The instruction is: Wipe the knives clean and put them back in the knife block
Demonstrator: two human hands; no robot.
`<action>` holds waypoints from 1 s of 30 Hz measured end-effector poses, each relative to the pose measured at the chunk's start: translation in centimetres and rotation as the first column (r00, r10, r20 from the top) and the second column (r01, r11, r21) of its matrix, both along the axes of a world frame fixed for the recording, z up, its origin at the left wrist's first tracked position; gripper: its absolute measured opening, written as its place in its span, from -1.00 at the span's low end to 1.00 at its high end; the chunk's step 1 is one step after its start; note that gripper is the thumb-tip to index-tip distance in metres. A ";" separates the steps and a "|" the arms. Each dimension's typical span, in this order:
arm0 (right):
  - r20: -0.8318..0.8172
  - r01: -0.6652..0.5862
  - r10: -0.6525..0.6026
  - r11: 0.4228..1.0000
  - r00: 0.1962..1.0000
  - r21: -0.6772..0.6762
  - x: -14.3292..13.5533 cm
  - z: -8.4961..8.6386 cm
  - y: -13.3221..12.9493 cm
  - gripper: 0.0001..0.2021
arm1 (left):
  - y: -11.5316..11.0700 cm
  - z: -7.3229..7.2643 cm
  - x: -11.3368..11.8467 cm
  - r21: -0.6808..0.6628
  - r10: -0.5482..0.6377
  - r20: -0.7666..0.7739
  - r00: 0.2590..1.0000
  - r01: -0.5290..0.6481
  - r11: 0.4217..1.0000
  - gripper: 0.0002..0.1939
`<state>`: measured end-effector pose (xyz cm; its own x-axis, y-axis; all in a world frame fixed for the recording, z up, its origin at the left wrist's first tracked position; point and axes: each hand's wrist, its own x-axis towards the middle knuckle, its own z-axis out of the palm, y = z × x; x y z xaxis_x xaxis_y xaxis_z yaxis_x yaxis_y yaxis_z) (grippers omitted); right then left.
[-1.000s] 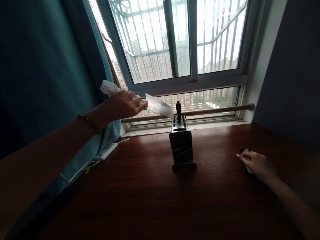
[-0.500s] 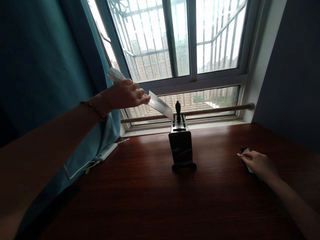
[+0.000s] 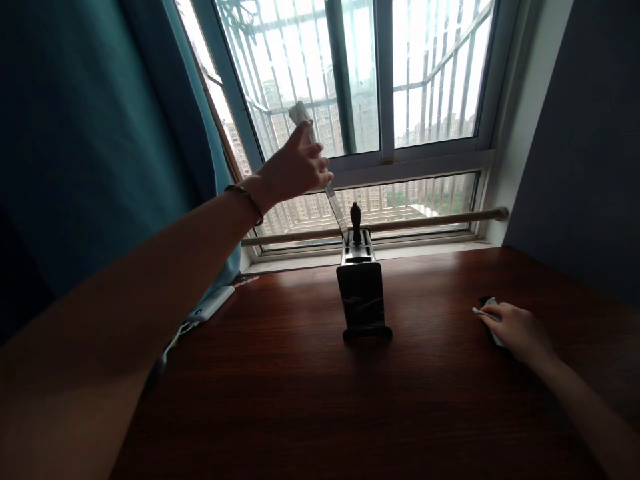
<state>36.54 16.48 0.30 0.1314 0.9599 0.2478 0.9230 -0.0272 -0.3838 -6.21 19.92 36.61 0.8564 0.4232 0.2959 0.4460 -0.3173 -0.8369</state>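
My left hand (image 3: 297, 167) is closed around the whitish, wrapped-looking handle of a knife (image 3: 337, 208). The blade slants down and its tip meets the top of a black knife block (image 3: 361, 297); how deep it sits I cannot tell. A dark-handled tool (image 3: 355, 220) stands upright in the block, just right of the blade. On the table at the right, my right hand (image 3: 523, 333) is closed on a white cloth or tissue (image 3: 487, 313). Something dark lies partly under that hand, its kind hidden.
The block stands on a reddish-brown wooden table (image 3: 280, 387). A white power strip (image 3: 213, 305) with cables lies by the teal curtain (image 3: 165, 133) at the left. Behind the table are a barred window (image 3: 387, 100) and a horizontal rail (image 3: 440, 219).
My left hand has moved right and up, tilting the knife steeper with its tip at the block. The blade now shows much narrower. My right hand has hardly moved.
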 end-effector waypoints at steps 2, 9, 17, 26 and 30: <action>0.015 -0.009 0.009 1.000 1.000 0.008 -0.1 0.1 0.0 -0.65 | 1.0 -0.4 1.2 0.015 -0.035 -0.018 0.999 0.035 0.999 -0.61; 0.033 -0.026 0.025 0.999 0.999 0.029 -0.3 0.6 -0.1 -0.65 | 3.6 -4.4 2.6 0.075 -0.118 -0.221 0.968 0.138 0.988 -0.51; 0.027 -0.060 0.059 0.998 0.998 0.033 -0.4 0.3 -0.1 -0.67 | 4.8 -9.0 0.8 0.061 -0.152 -0.231 0.961 0.170 0.984 -0.40; 0.034 -0.057 0.056 0.998 0.998 0.031 -0.5 0.3 -0.2 -0.66 | 6.0 -11.1 0.6 0.005 -0.207 -0.166 0.964 0.211 0.978 -0.20; -0.019 -0.079 0.080 0.996 0.997 0.047 -0.6 0.2 0.0 -0.67 | 5.2 -11.6 0.0 -0.011 -0.181 -0.035 0.983 0.181 0.983 -0.17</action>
